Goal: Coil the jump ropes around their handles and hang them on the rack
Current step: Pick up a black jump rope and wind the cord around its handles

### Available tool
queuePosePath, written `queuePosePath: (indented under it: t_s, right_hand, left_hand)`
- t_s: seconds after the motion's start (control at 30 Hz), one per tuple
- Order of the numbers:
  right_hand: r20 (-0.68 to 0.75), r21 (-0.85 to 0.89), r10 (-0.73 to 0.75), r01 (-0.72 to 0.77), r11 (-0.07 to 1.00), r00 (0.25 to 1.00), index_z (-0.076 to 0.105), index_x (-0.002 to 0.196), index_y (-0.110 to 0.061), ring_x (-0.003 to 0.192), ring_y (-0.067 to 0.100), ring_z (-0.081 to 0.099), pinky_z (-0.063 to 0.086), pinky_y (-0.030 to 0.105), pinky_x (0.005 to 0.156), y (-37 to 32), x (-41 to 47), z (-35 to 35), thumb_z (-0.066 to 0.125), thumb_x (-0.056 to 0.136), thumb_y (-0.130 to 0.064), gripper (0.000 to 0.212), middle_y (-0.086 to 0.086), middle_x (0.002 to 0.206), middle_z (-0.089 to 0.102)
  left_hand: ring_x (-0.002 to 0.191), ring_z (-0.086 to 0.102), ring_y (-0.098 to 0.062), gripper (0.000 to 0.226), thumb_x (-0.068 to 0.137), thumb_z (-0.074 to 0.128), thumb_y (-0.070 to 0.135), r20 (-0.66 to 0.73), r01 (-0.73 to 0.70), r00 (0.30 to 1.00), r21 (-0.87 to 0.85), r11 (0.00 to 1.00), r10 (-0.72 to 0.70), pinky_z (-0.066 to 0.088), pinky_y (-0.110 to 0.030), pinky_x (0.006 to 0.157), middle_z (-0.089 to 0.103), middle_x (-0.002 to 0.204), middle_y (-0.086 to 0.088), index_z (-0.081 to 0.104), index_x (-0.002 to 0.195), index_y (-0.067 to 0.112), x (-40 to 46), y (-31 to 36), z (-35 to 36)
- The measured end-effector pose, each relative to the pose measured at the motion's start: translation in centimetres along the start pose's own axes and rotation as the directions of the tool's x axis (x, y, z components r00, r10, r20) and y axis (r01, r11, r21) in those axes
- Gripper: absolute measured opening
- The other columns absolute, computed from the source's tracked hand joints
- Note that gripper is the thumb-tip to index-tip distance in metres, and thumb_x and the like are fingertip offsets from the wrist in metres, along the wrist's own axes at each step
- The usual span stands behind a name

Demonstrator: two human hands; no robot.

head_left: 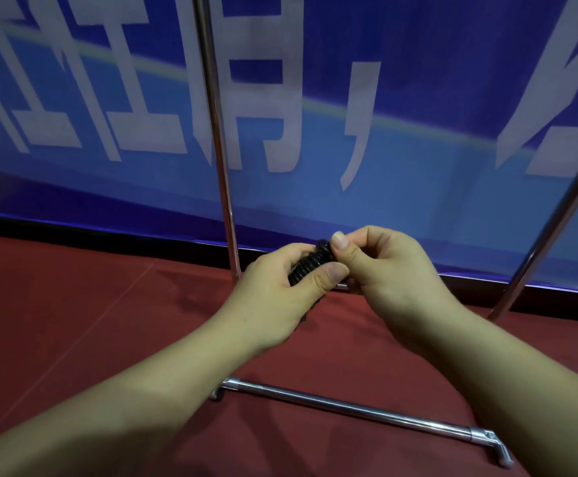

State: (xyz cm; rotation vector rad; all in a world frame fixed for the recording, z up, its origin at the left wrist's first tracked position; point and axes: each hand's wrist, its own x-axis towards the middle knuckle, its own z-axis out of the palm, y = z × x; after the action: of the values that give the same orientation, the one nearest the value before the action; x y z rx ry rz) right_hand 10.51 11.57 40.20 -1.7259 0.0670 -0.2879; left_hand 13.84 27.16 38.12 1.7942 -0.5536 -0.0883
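Note:
A black jump rope is wound in tight turns around its handles and sits between my hands at mid-frame. My left hand grips the coiled bundle from the left, thumb across its front. My right hand pinches the top end of the coil between thumb and fingers. Most of the bundle is hidden by my fingers. The metal rack stands just behind, its left upright pole rising from the floor and a slanted right pole at the edge.
The rack's chrome base bar lies on the red floor under my forearms, with a foot joint at its right end. A blue banner with large white characters covers the wall behind.

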Motion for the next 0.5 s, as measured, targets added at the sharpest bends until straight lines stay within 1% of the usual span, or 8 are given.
queuePosePath:
  t_s: [0.07, 0.1, 0.17, 0.23, 0.3, 0.37, 0.43, 0.5]
  right_hand:
    - [0.002, -0.036, -0.019, 0.019, 0.999, 1.000, 0.070, 0.077, -0.017, 0.070, 0.012, 0.064, 0.054, 0.039, 0.076, 0.0, 0.0, -0.2, 0.069, 0.088, -0.045, 0.030, -0.003, 0.072, 0.071]
    - [0.042, -0.009, 0.012, -0.012, 1.000, 0.999, 0.070, 0.074, -0.017, 0.069, 0.013, 0.062, 0.052, 0.038, 0.073, -0.2, 0.1, -0.3, 0.068, 0.088, -0.046, 0.032, -0.002, 0.070, 0.069]
    - [0.154, 0.024, 0.111, -0.116, 0.993, 0.982, 0.066, 0.065, -0.018, 0.063, 0.013, 0.052, 0.041, 0.034, 0.067, -0.8, 0.2, -0.9, 0.067, 0.087, -0.048, 0.037, -0.002, 0.063, 0.059]
    - [0.244, -0.001, 0.187, -0.193, 0.981, 0.952, 0.068, 0.072, -0.018, 0.063, 0.012, 0.052, 0.039, 0.035, 0.070, -1.1, 0.3, -1.4, 0.070, 0.085, -0.045, 0.031, -0.003, 0.063, 0.059]
    - [0.289, 0.025, 0.210, -0.227, 0.974, 0.934, 0.071, 0.080, -0.014, 0.071, 0.014, 0.058, 0.043, 0.037, 0.077, -1.1, 0.4, -1.5, 0.071, 0.085, -0.037, 0.024, 0.001, 0.072, 0.067]
    - [0.262, 0.161, 0.180, -0.227, 0.960, 0.948, 0.066, 0.078, -0.011, 0.066, 0.016, 0.058, 0.048, 0.031, 0.070, -1.1, 0.5, -1.3, 0.067, 0.091, -0.027, 0.021, 0.003, 0.068, 0.064]
    - [0.165, 0.286, 0.135, -0.179, 0.942, 0.977, 0.062, 0.078, -0.011, 0.058, 0.014, 0.054, 0.049, 0.028, 0.062, -1.1, 1.0, -1.0, 0.061, 0.096, -0.021, 0.020, 0.000, 0.062, 0.058]
    - [0.044, 0.326, 0.079, -0.088, 0.941, 0.996, 0.062, 0.080, -0.013, 0.057, 0.010, 0.053, 0.047, 0.027, 0.063, -1.3, 1.5, -1.0, 0.058, 0.099, -0.019, 0.020, -0.004, 0.060, 0.058]
  left_hand:
    - [0.052, 0.053, -0.004, 0.054, 0.064, 0.071, 0.080, -0.062, -0.024, 0.998, 0.093, 0.995, 0.030, 0.042, -0.027, 0.056, 0.062, 0.061, 0.015, 0.070, 0.092, 0.033, 0.0, 0.0, -0.1]
    - [0.055, 0.056, -0.002, 0.057, 0.061, 0.067, 0.081, -0.094, -0.036, 0.994, 0.167, 0.985, 0.052, 0.043, -0.024, 0.057, 0.065, 0.064, 0.017, 0.070, 0.093, 0.034, 0.0, 0.1, -0.2]
    - [0.067, 0.064, 0.000, 0.064, 0.056, 0.064, 0.086, -0.121, -0.055, 0.988, 0.313, 0.948, 0.097, 0.049, -0.022, 0.064, 0.070, 0.073, 0.018, 0.070, 0.096, 0.037, 0.0, 0.2, -0.4]
    - [0.075, 0.065, 0.000, 0.070, 0.053, 0.063, 0.090, -0.095, -0.075, 0.988, 0.411, 0.908, 0.124, 0.053, -0.027, 0.071, 0.071, 0.077, 0.019, 0.070, 0.100, 0.039, 0.0, 0.0, -0.3]
    - [0.076, 0.065, -0.001, 0.072, 0.051, 0.060, 0.091, -0.076, -0.077, 0.990, 0.431, 0.899, 0.121, 0.054, -0.031, 0.072, 0.071, 0.077, 0.018, 0.070, 0.100, 0.039, 0.0, -0.3, -0.2]
    - [0.071, 0.065, -0.001, 0.071, 0.053, 0.057, 0.094, -0.089, -0.083, 0.988, 0.404, 0.911, 0.129, 0.053, -0.030, 0.068, 0.069, 0.074, 0.019, 0.070, 0.096, 0.039, 0.2, -0.3, 0.0]
    - [0.061, 0.060, -0.002, 0.066, 0.057, 0.054, 0.094, -0.120, -0.082, 0.984, 0.353, 0.932, 0.132, 0.047, -0.025, 0.061, 0.066, 0.067, 0.018, 0.069, 0.090, 0.039, 0.6, -0.2, 0.2]
    - [0.055, 0.055, -0.004, 0.061, 0.064, 0.053, 0.091, -0.153, -0.077, 0.981, 0.262, 0.962, 0.121, 0.047, -0.028, 0.060, 0.063, 0.062, 0.015, 0.068, 0.088, 0.037, 1.3, 0.2, 0.5]
